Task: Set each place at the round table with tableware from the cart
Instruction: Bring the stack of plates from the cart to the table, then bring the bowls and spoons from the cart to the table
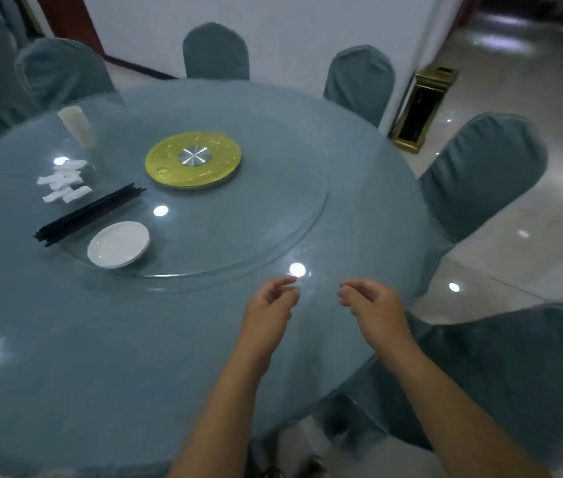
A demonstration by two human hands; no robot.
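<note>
The left hand (pixel 271 307) and the right hand (pixel 373 307) hover side by side over the near edge of the round table (pixel 83 357). Both hold nothing, and their fingers are loosely curled and relaxed. The table carries a blue-grey cloth under glass. A glass turntable (pixel 273 208) sits on it, with a yellow hub (pixel 193 160) at its centre. The tableware lies on the turntable's left part:

- A white plate (pixel 118 244) at the near rim.
- A bundle of black chopsticks (pixel 88 215) just behind the plate.
- A cluster of small white pieces (pixel 64 181), possibly chopstick rests; blur prevents confirmation.
- A pale stack of cups (pixel 76 124) farther back.

Covered chairs (pixel 480 174) ring the table.
</note>
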